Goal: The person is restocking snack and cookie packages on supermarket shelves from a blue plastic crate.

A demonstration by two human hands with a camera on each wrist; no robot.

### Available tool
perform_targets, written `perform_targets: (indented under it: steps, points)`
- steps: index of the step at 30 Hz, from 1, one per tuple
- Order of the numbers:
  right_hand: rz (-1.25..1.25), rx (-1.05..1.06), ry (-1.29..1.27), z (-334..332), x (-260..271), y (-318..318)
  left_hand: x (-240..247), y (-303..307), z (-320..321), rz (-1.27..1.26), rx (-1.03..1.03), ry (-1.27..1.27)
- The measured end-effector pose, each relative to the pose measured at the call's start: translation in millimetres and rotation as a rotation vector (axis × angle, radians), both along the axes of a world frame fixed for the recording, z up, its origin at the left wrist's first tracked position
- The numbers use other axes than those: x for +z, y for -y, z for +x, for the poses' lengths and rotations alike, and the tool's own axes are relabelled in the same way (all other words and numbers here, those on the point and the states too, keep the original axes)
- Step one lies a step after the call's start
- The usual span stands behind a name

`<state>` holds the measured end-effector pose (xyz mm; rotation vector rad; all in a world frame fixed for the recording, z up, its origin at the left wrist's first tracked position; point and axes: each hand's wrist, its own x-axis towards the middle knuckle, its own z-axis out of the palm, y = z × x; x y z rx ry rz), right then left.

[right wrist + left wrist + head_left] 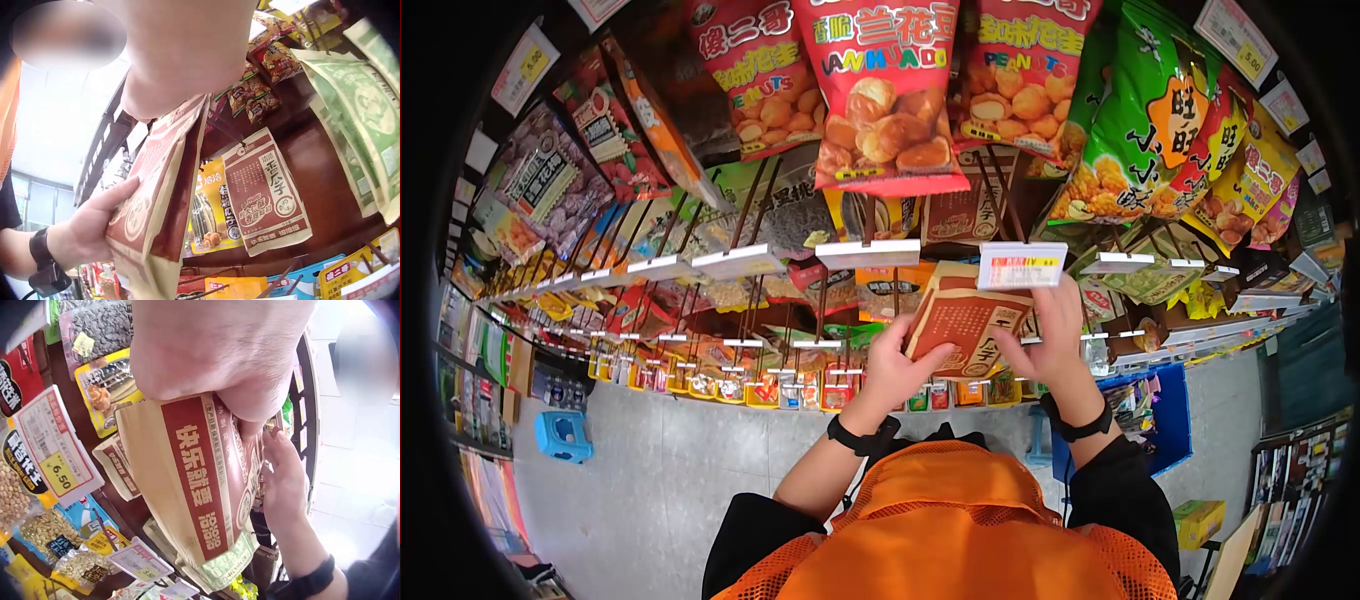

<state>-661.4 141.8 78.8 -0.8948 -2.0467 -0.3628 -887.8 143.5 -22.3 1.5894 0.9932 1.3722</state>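
Note:
Both hands hold a brown-and-tan paper bag of sunflower seeds point(968, 325) in front of the snack rack. My left hand point(897, 362) grips its left side, thumb across the printed front. On the other side, my right hand point(1050, 335) pinches the bag near its upper right edge, its fingers partly hidden by a white price tag point(1022, 268). The left wrist view shows the bag's gusseted side point(194, 478) facing up close. A similar brown bag point(265, 190) hangs on the rack beyond, beside a yellow seed packet point(211, 209).
Large red peanut bags point(890, 110) hang overhead on hooks. Green paper bags point(359, 112) hang to the right. Metal hooks with price tags point(868, 254) jut out towards me. Behind me are a blue stool point(563, 437) and a blue bin point(1170, 420) on the tiled floor point(690, 470).

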Motion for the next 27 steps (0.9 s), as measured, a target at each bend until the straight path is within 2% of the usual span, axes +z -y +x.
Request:
perform_targets:
  steps: [3,8,19,24,27]
  points:
    - [0.106,-0.126,0.071,-3.2,0.8,6.3,7.1,-3.9,11.1,0.098,0.018,0.069]
    - [0.001,-0.267,0.225,-11.8,3.2,2.1,11.9,-10.0,26.2,0.074,0.030,0.172]
    - [-0.028,-0.169,0.080,-22.8,0.0,-13.4,-1.0,-19.3,26.5,0.078,0.056,0.188]
    - [-0.095,-0.105,0.078,-26.4,1.6,-21.9,-6.6,-28.7,29.8,0.000,0.073,0.251]
    - [-0.125,-0.084,-0.009,-28.4,-7.6,-21.8,-7.7,-46.3,26.9,-0.017,0.086,0.210]
